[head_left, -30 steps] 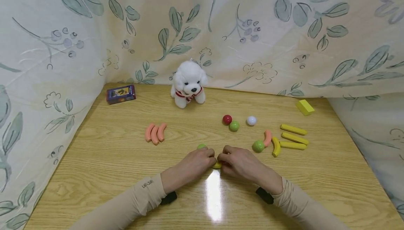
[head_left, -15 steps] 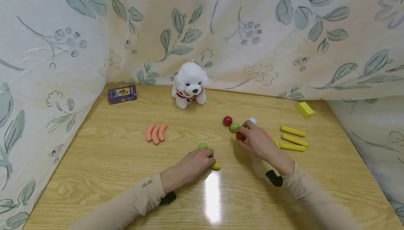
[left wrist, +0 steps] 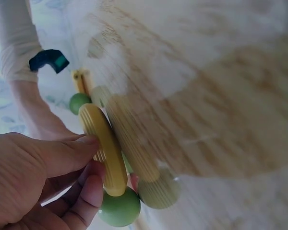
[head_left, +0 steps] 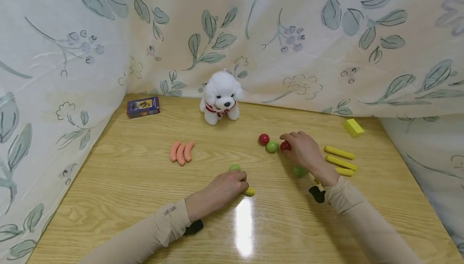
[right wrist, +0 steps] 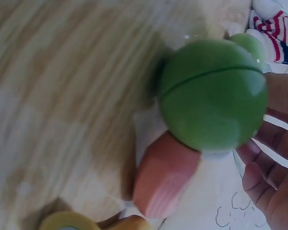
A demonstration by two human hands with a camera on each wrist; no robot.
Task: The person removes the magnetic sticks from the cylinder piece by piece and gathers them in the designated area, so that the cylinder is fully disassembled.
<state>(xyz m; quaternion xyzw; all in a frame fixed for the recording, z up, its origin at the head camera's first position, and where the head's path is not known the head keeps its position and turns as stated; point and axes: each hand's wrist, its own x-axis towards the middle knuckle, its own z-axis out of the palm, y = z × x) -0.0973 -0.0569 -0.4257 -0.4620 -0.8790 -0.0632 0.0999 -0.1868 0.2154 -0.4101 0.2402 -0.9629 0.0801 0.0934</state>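
Note:
My left hand [head_left: 221, 189] pinches a yellow ridged stick with rounded ends [left wrist: 105, 151] between thumb and fingers, low over the wooden table. A green ball [head_left: 235, 168] lies just beyond those fingers. Farther right, my right hand [head_left: 305, 151] holds a red ball [head_left: 285, 145] at its fingertips, close to the right of another green ball [head_left: 272, 147]. A second red ball [head_left: 264, 139] sits left of that one. Under the right forearm's side is a green ball with a groove [right wrist: 213, 96], against a salmon-pink curved piece [right wrist: 165, 175]. The white ball is hidden behind the right hand.
Three pink curved pieces [head_left: 182, 153] lie at the left. Yellow sticks [head_left: 340, 162] are grouped at the right, below a yellow block [head_left: 353, 128]. A white toy dog [head_left: 222, 97] and a small card box [head_left: 143, 107] stand at the back before a patterned cloth [head_left: 253, 34].
My right hand has left the spot beside the left hand and carried the red ball away and to the right, next to the green ball. The left hand stays with the yellow stick.

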